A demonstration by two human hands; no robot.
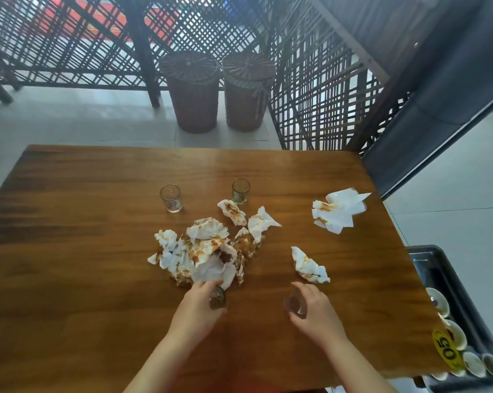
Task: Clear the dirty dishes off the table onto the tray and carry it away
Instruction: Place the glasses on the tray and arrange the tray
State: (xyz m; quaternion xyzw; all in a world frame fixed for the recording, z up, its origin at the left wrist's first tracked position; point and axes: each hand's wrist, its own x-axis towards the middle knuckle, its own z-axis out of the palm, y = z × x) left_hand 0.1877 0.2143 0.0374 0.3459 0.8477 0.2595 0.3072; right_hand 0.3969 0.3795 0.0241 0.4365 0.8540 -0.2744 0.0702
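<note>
Your left hand (201, 307) is gripping one small clear glass (217, 299) and your right hand (314, 309) a second clear glass (295, 304), near the brown wooden table (97, 279) edge. Next you are likely carrying both right to the dark rectangular tray (422, 249).

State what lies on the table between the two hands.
Nothing: the head view shows only bare table between the left hand and the right hand.

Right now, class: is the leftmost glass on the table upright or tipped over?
Upright: the glass stands on its base, open rim facing up.
</note>
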